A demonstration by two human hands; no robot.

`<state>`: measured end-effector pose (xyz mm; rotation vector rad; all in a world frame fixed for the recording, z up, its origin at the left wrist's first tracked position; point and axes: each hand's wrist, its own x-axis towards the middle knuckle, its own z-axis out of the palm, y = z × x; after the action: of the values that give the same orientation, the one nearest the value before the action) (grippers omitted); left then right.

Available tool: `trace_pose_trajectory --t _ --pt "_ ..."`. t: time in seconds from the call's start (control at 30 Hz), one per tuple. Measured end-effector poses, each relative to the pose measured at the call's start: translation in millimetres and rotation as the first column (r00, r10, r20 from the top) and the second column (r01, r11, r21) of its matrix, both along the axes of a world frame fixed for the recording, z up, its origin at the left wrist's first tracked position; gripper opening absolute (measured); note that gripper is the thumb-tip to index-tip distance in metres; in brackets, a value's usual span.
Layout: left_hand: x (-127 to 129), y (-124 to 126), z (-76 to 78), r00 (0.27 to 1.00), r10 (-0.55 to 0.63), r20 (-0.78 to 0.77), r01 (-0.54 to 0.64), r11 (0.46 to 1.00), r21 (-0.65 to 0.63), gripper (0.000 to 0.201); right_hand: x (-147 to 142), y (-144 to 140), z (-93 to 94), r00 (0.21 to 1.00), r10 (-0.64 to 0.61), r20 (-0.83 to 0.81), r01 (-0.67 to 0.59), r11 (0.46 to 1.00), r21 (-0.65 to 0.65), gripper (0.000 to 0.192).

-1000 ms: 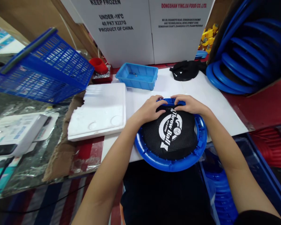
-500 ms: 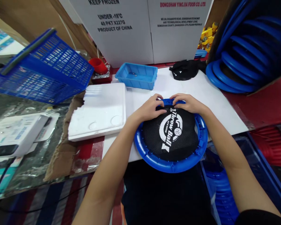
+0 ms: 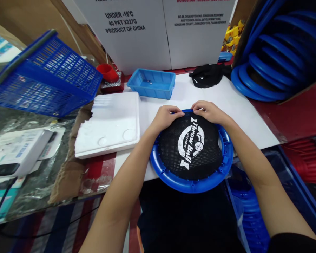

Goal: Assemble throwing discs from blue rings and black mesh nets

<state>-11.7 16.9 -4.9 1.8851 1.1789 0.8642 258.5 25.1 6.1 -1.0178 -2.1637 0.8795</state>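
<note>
While both hands worked at the far edge of the blue ring (image 3: 191, 184), the head view showed the black mesh net (image 3: 191, 146) being fitted into its frame: the left hand (image 3: 165, 117) and the right hand (image 3: 209, 111) sat close together at the top of the hoop, fingers (image 3: 177, 111) curled down and pinching the net's edge against the rim, so both hands were closed on the mesh rather than open. By my judgement the step in hand was hooking the net's border onto the ring at that far point; the nearer and side edges already looked seated, the mesh lying flat and taut there. Carrying on would call for firm pulling of the fabric outward over the rim while the ring stayed put on the surface. The net was black, finely perforated, printed in white with "Throw Ball" and a small ball emblem, and it filled almost the whole hoop. The ring lay on a white sheet (image 3: 242, 116) at the near edge of the surface, partly overhanging toward the person. Beyond it stood a light blue tray (image 3: 151, 83), a wad of black netting (image 3: 206, 75), a white foam slab (image 3: 110, 123), a tilted blue basket (image 3: 47, 75), and stacked blue hoops (image 3: 268, 66) at the right.
</note>
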Motion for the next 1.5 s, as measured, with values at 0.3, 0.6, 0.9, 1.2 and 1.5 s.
trace_pose_trajectory --t 0.3,0.6,0.9,1.2,1.5 --pt "0.3 10.2 1.0 0.999 -0.025 0.025 0.029 0.988 -0.152 0.034 -2.6 17.2 -0.4 0.998 0.046 0.038 -0.046 0.999 -0.021 0.016" --pt "-0.7 8.9 -3.0 0.993 0.015 0.115 0.004 0.988 -0.155 0.031 1.9 19.8 -5.4 0.997 0.065 0.043 -0.063 0.996 -0.057 0.017" --pt "1.9 8.2 -6.7 0.968 0.081 0.238 -0.043 0.986 -0.161 0.042 -13.4 7.4 8.3 0.996 0.072 0.055 -0.075 0.996 0.052 0.024" --pt "7.9 5.6 -2.3 0.980 0.050 0.191 -0.043 0.998 -0.042 0.032 -16.3 8.4 3.1 0.991 0.092 0.096 -0.102 0.989 0.104 0.013" --pt "-5.9 5.4 9.2 0.985 -0.156 0.067 0.161 0.985 -0.066 0.028 -21.1 1.3 -0.5 0.979 0.061 0.194 -0.099 0.977 0.191 0.009"
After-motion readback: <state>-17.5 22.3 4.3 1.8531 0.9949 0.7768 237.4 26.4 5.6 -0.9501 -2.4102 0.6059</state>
